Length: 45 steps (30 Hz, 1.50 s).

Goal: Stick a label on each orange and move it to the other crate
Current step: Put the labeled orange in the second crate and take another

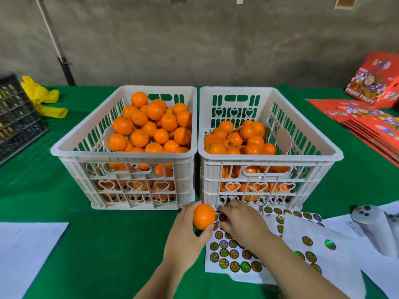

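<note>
Two bare forearms and hands, left hand (pixel 185 238) and right hand (pixel 244 223); no sleeves, rings, or watch visible.

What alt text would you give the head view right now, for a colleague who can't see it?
A person's left hand holds an orange above a sticker sheet while the right hand reaches onto the stickers. Behind stand two white crates of oranges on a green table, the left crate fuller than the right crate.

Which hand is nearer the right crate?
Right. The right hand reaches over the sticker sheet just below the right crate; the left hand, holding an orange, sits further left.
</note>
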### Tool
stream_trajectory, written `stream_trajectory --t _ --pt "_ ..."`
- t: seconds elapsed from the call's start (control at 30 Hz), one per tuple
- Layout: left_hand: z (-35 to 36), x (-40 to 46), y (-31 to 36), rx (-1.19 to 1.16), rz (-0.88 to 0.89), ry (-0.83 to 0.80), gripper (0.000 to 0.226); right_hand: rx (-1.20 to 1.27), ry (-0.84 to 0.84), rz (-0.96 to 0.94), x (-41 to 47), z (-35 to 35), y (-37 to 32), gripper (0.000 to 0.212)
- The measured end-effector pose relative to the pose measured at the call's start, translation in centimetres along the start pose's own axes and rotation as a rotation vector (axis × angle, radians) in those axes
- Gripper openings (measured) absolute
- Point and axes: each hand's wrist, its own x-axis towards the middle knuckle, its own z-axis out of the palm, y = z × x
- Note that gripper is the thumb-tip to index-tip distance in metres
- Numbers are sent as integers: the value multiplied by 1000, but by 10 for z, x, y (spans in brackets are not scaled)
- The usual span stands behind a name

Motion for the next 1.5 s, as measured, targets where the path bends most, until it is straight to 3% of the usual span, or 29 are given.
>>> stream_trajectory --t 0.23,0.63,0.8,1.0,1.07,1.17,1.23,1.37,1.5 --pt "1 0 0 162 46 -66 70 -2 27 -25 2 7 5 41" --pt "6 4 -4 172 -1 -47 70 -109 73 -70 -1 13 10 38" --pt "5 3 -2 171 -14 -53 70 4 19 -84 2 5 12 41" --pt "4 4 -1 169 -23 -55 70 -83 85 -80 3 4 3 35" --pt "4 4 0 168 -25 -57 70 20 161 -45 -1 2 5 30" --pt "4 4 1 177 -14 -60 68 332 441 -6 -10 -5 3 10" --pt "5 4 2 183 0 -53 68 399 566 -82 -15 -9 -4 9" --pt "5 5 1 170 23 -48 65 208 462 -323 -23 -6 -15 13" --pt "4 4 0 141 31 -53 65 82 460 -422 -28 -1 -10 20"
